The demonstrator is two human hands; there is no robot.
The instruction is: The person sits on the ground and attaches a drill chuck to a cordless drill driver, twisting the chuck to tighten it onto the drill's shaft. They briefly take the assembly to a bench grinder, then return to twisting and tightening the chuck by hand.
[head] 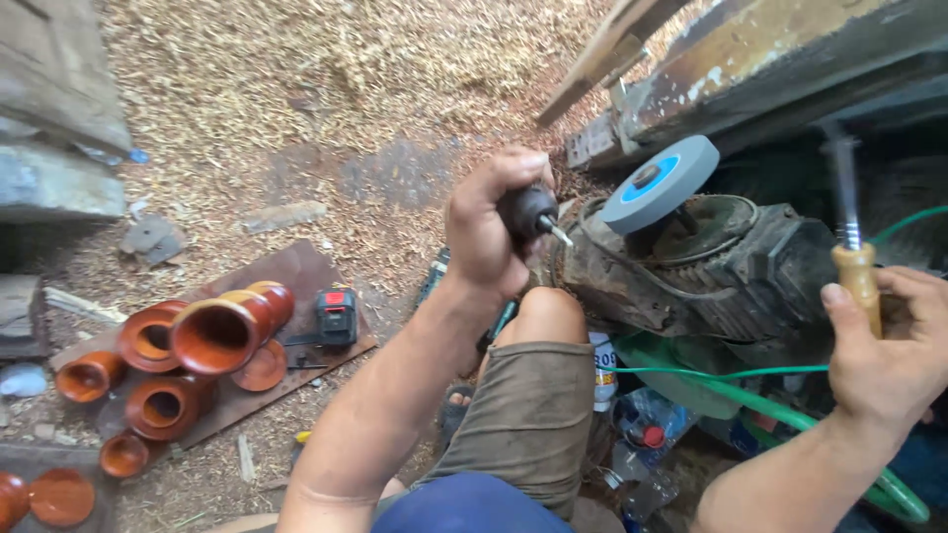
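I see my left hand [489, 222] wrapped tight around a dark-handled tool [528, 210], its short metal tip pointing toward the grey grinding wheel [660, 183] just beside it. My right hand [889, 350] is clamped on the wooden handle of a chisel [855, 265], blade pointing up, well right of the wheel. The wheel sits on a grimy motor [711, 271]. Far left of the wheel, turned wooden cups [212, 336] lie on a board [301, 271] on the sawdust-covered floor.
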